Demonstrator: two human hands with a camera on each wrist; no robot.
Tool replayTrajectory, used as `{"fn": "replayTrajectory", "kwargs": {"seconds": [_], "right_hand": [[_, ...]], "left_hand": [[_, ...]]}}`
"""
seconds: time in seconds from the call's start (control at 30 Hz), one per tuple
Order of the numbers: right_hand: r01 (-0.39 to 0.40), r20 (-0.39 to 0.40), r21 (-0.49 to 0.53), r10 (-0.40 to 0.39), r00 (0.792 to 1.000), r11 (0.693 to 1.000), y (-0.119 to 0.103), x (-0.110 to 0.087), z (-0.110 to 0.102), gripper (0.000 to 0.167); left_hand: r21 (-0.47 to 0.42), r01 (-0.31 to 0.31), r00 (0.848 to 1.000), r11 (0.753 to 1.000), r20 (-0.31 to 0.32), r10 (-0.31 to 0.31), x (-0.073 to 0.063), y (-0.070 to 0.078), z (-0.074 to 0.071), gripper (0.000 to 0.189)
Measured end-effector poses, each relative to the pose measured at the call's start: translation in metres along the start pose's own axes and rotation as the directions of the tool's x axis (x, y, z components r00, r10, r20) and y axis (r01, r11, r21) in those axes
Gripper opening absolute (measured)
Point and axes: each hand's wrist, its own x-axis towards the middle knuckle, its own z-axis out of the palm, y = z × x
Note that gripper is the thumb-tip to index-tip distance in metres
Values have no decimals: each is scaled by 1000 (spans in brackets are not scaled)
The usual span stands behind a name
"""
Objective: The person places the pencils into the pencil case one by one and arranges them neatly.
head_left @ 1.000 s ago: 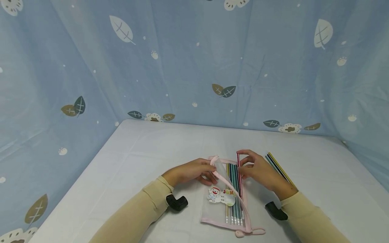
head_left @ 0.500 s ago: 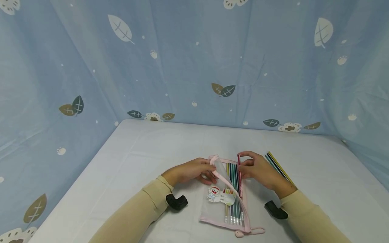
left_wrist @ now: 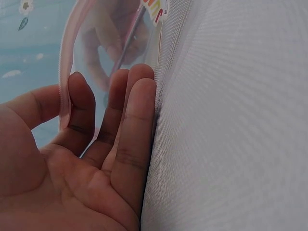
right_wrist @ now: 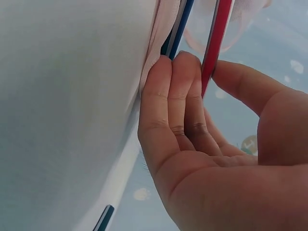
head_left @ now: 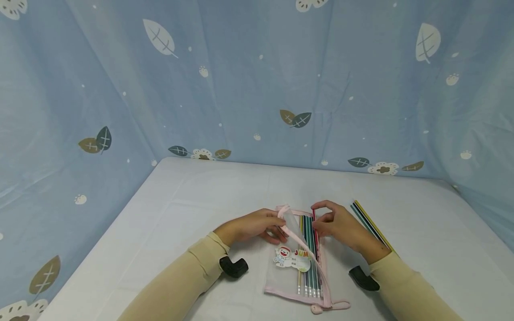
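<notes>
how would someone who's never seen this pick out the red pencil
On the white table lies a clear pouch with pink edges. Along its right side runs a row of mostly dark and teal pencils. The red pencil is at that row's right edge, held by the right hand; it's the only red one, and its top sticks out past the others.

Leaf-printed blue cloth hangs beyond the hands and to either side, white table beneath them.
</notes>
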Motion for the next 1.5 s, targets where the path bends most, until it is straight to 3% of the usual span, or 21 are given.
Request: {"fn": "replayTrajectory", "kwargs": {"seconds": [0.37, 0.57, 0.93, 1.33, 1.5], "right_hand": [[26, -34, -220, -34, 999, 975, 1, 0, 6, 46], [40, -22, -280, -48, 999, 959, -2, 0, 5, 47], [90, 27, -316, -86, 996, 945, 0, -2, 9, 53], [97, 94, -322, -70, 993, 942, -4, 6, 7, 53], [84, 81, -334, -60, 995, 939, -7, 7, 6, 49]], "left_hand": [[3, 4, 1000, 1000, 2, -4, -2, 1, 0, 25], [7, -7, 1000, 1000, 9, 7, -2, 3, -1, 26], [-10, 9, 1000, 1000, -8, -9, -3, 2, 2, 25], [-55, 9, 999, 998, -47, -11, -4, -2, 3, 22], [-65, -8, 998, 998, -61, 4, -6, -1, 2, 24]]}}
